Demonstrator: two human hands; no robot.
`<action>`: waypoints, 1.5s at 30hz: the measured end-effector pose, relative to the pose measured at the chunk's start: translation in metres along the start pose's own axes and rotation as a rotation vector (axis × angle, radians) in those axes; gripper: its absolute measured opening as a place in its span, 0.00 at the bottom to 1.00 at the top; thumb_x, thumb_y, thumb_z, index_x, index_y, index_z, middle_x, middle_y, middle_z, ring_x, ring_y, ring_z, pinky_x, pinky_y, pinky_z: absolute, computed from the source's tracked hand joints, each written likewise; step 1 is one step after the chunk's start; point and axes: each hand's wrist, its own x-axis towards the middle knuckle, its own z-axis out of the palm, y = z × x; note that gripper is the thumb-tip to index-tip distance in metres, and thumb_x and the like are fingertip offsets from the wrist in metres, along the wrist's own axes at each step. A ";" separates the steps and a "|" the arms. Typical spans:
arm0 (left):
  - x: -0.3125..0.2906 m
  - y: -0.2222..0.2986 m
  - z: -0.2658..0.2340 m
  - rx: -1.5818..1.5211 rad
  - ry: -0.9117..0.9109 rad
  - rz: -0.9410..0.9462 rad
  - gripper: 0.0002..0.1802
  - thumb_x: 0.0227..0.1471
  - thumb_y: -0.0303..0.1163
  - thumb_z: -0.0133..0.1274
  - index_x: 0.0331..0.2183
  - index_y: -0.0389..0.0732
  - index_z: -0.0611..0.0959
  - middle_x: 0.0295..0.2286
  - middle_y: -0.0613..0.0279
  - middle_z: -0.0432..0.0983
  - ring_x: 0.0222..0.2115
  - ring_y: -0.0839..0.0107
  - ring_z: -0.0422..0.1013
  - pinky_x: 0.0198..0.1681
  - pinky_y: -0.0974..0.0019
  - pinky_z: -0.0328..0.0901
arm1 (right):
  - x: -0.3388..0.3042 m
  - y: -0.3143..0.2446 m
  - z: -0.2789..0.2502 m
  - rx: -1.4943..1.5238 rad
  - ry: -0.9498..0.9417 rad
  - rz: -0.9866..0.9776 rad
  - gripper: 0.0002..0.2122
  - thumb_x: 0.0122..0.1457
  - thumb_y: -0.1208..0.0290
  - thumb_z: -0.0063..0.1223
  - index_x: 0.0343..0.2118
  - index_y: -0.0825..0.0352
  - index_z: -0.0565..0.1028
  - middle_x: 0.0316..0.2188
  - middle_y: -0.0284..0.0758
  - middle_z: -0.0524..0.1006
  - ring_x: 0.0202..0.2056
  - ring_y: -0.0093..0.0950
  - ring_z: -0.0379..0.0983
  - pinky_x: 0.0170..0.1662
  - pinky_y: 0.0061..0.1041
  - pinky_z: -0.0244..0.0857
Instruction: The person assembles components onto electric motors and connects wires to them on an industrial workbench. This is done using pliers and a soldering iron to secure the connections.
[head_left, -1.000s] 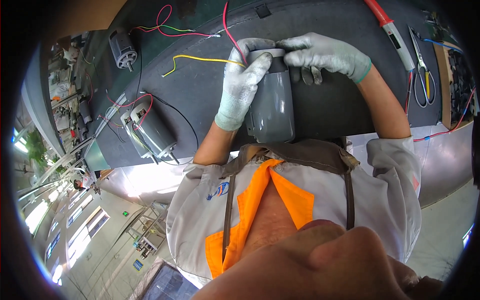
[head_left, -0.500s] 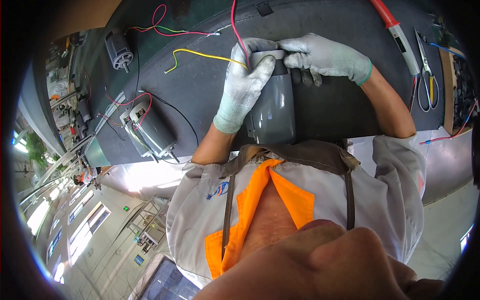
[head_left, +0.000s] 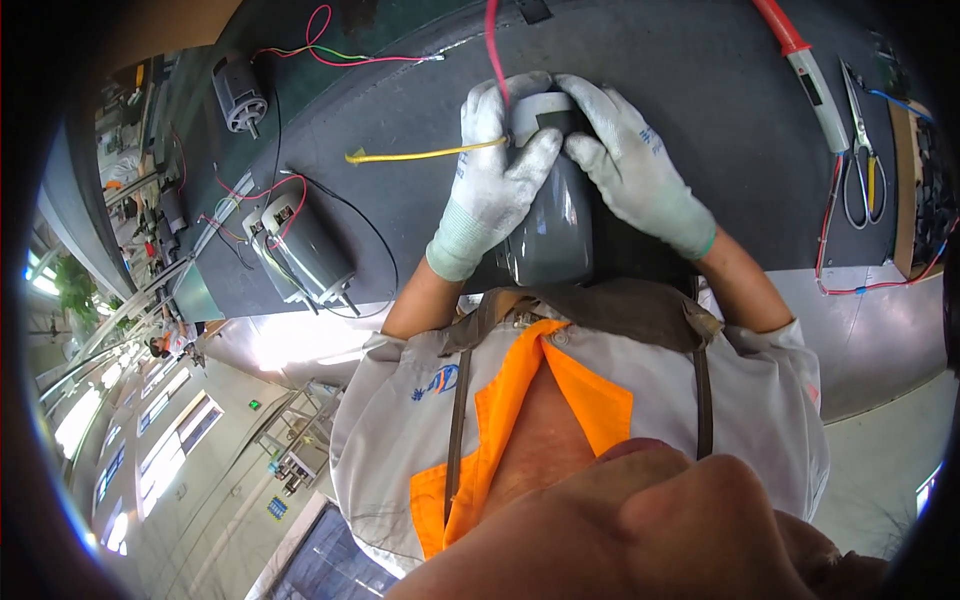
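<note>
A dark grey cylindrical motor [head_left: 556, 235] with a lighter end section lies on the bench in front of my chest. My left hand [head_left: 488, 180], in a white coated glove, is wrapped round its left side near the far end, thumb on top. Curled round the right side of that same end is my gloved right hand [head_left: 645, 170]. From the motor beside my left fingers, a yellow wire [head_left: 420, 154] runs out to the left and a red wire [head_left: 494, 45] goes up and away. My palms hide part of the casing.
Two more motors [head_left: 310, 250] with loose leads lie to the left, and a single motor [head_left: 240, 97] farther back. At the right are a red-and-grey stick-shaped tool [head_left: 817, 98] with a cable, scissors [head_left: 858, 150] and a box [head_left: 912, 190] at the edge.
My right hand has come down from across the motor's far end to grip its right side. The yellow wire lies straighter, and the red wire has shifted right.
</note>
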 end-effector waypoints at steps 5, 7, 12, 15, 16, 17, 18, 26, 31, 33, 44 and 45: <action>0.008 -0.001 0.003 0.093 0.050 -0.009 0.23 0.50 0.23 0.58 0.50 0.36 0.75 0.44 0.49 0.70 0.48 0.51 0.66 0.54 0.55 0.62 | 0.016 -0.003 0.030 0.079 0.249 0.095 0.13 0.67 0.67 0.48 0.50 0.68 0.72 0.43 0.46 0.76 0.44 0.48 0.74 0.47 0.40 0.68; 0.003 0.002 -0.002 -0.118 0.087 -0.134 0.23 0.51 0.23 0.59 0.50 0.35 0.76 0.44 0.52 0.70 0.46 0.58 0.69 0.51 0.59 0.65 | 0.024 -0.005 0.020 0.100 0.174 0.070 0.13 0.66 0.66 0.49 0.49 0.67 0.73 0.41 0.45 0.76 0.43 0.47 0.74 0.46 0.41 0.69; -0.030 -0.009 -0.030 0.053 0.257 -0.187 0.25 0.50 0.28 0.62 0.50 0.36 0.78 0.43 0.50 0.72 0.42 0.58 0.73 0.46 0.62 0.70 | 0.068 0.018 -0.009 -0.407 0.202 -0.136 0.13 0.61 0.64 0.57 0.46 0.60 0.78 0.38 0.42 0.78 0.41 0.43 0.76 0.47 0.37 0.71; -0.040 0.014 -0.047 0.430 0.274 -0.133 0.26 0.49 0.26 0.59 0.52 0.37 0.77 0.44 0.46 0.74 0.45 0.52 0.74 0.47 0.58 0.70 | 0.124 0.062 -0.010 -0.695 0.297 -0.640 0.22 0.58 0.71 0.54 0.57 0.59 0.67 0.29 0.34 0.76 0.29 0.30 0.71 0.32 0.28 0.66; -0.039 0.019 -0.048 0.509 0.283 -0.124 0.26 0.49 0.25 0.57 0.52 0.37 0.77 0.45 0.45 0.75 0.46 0.51 0.74 0.48 0.57 0.70 | 0.138 0.084 -0.012 -0.703 0.418 -0.970 0.37 0.55 0.78 0.51 0.70 0.60 0.55 0.23 0.29 0.73 0.18 0.20 0.65 0.19 0.19 0.60; -0.037 0.021 -0.050 0.510 0.305 -0.136 0.26 0.49 0.25 0.57 0.52 0.37 0.77 0.45 0.45 0.75 0.46 0.51 0.74 0.48 0.57 0.70 | 0.142 0.081 -0.013 -0.690 0.407 -0.990 0.37 0.55 0.78 0.51 0.70 0.60 0.55 0.23 0.29 0.73 0.18 0.20 0.65 0.19 0.19 0.60; -0.034 0.022 -0.052 0.488 0.306 -0.113 0.25 0.49 0.22 0.55 0.52 0.37 0.77 0.46 0.46 0.74 0.46 0.51 0.74 0.49 0.57 0.70 | 0.145 0.073 -0.015 -0.859 0.053 -0.621 0.25 0.57 0.72 0.54 0.59 0.59 0.66 0.34 0.36 0.75 0.33 0.31 0.70 0.34 0.28 0.66; -0.015 -0.039 -0.018 0.012 0.467 0.179 0.19 0.59 0.21 0.46 0.50 0.38 0.80 0.47 0.55 0.76 0.47 0.61 0.73 0.54 0.66 0.65 | 0.050 0.003 -0.104 0.147 0.339 0.303 0.13 0.65 0.71 0.56 0.50 0.68 0.79 0.31 0.27 0.79 0.30 0.13 0.74 0.31 0.15 0.67; -0.007 -0.014 0.007 -0.530 0.256 -0.083 0.17 0.67 0.31 0.43 0.50 0.34 0.79 0.46 0.60 0.73 0.47 0.72 0.70 0.54 0.69 0.63 | 0.029 -0.050 -0.078 0.556 0.025 0.432 0.16 0.63 0.68 0.59 0.49 0.73 0.77 0.32 0.34 0.81 0.30 0.19 0.78 0.31 0.17 0.69; -0.005 -0.014 0.009 -0.594 0.229 -0.131 0.17 0.67 0.31 0.43 0.50 0.34 0.79 0.46 0.60 0.73 0.47 0.72 0.70 0.55 0.70 0.63 | 0.032 -0.044 -0.059 0.614 -0.053 0.521 0.13 0.62 0.69 0.59 0.47 0.71 0.78 0.31 0.33 0.81 0.27 0.17 0.76 0.28 0.15 0.68; -0.010 -0.005 0.006 -0.662 0.225 -0.152 0.16 0.66 0.29 0.41 0.50 0.34 0.78 0.46 0.59 0.72 0.48 0.70 0.69 0.56 0.68 0.62 | 0.035 -0.068 -0.014 0.492 0.008 0.607 0.07 0.61 0.74 0.57 0.41 0.67 0.80 0.27 0.26 0.78 0.24 0.11 0.70 0.25 0.13 0.65; -0.009 -0.010 0.006 -0.545 0.210 -0.114 0.17 0.67 0.30 0.41 0.52 0.35 0.77 0.46 0.60 0.73 0.48 0.73 0.70 0.55 0.69 0.63 | 0.037 -0.065 -0.015 0.500 -0.049 0.586 0.11 0.62 0.74 0.56 0.47 0.66 0.79 0.26 0.26 0.77 0.24 0.11 0.69 0.24 0.14 0.65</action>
